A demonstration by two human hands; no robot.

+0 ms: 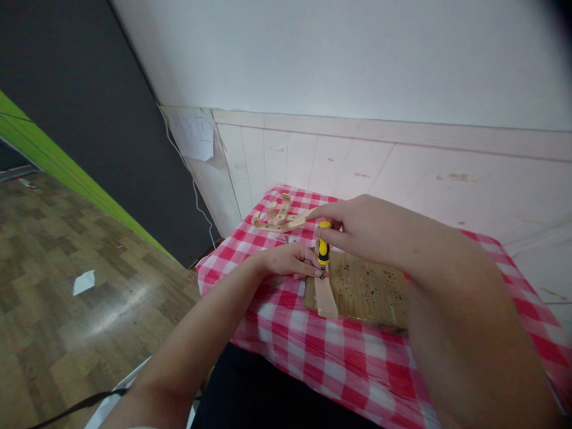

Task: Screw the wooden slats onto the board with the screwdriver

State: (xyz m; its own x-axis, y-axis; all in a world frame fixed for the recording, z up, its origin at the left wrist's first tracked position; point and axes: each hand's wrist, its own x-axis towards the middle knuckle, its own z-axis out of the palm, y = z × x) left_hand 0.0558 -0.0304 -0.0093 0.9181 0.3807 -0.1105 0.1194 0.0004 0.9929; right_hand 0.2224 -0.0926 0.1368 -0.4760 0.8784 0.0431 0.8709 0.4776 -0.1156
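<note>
My right hand [357,229] is closed around a short yellow and black screwdriver [323,247], held upright with its tip down on a pale wooden strip [325,298]. The strip lies along the left edge of a brown board [370,292] dotted with small holes. My left hand [292,260] rests on the cloth beside the strip, its fingertips pinched at the screwdriver's tip; what they hold there is too small to make out. A pale wooden piece with curved prongs [279,219] lies further back on the table.
The table wears a red and white checked cloth [357,363] and stands against a white panelled wall [402,161]. A dark wall and wood-pattern floor [67,286] lie to the left. A white cable [196,196] hangs down the wall corner.
</note>
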